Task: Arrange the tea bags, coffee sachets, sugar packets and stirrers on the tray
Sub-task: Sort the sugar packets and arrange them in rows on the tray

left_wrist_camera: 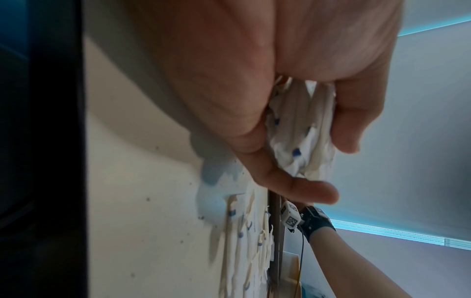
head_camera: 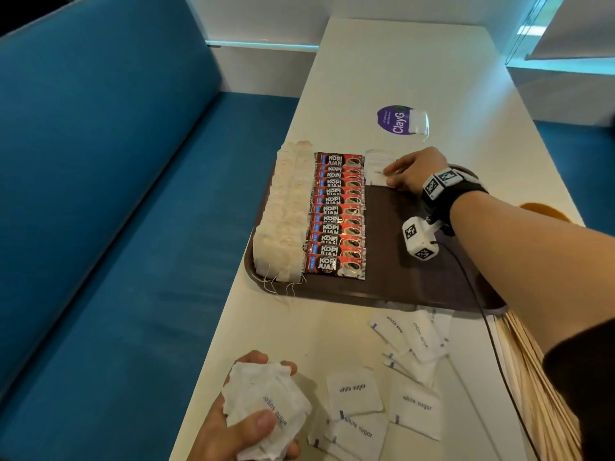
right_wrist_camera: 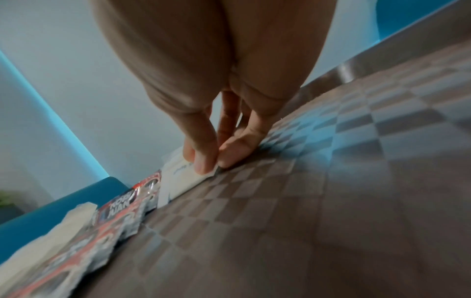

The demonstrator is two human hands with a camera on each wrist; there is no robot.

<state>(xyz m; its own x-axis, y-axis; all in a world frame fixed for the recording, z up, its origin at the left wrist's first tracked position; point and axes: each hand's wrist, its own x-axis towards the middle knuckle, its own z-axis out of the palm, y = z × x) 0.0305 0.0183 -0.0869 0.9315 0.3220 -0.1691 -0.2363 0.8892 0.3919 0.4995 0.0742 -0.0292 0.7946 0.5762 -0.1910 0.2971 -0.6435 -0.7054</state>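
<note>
A dark brown tray lies across the white table. A column of tea bags lines its left side, with a column of red coffee sachets beside it. At the tray's far end, right of the sachets, my right hand pinches a white sugar packet between thumb and fingers and holds it down on the tray. Near the table's front edge my left hand grips a bunch of sugar packets, seen edge-on in the left wrist view. Wooden stirrers lie at the right.
Loose sugar packets are scattered on the table in front of the tray. A purple round sticker sits beyond the tray. A blue bench seat runs along the table's left side. An orange object peeks out behind my right forearm.
</note>
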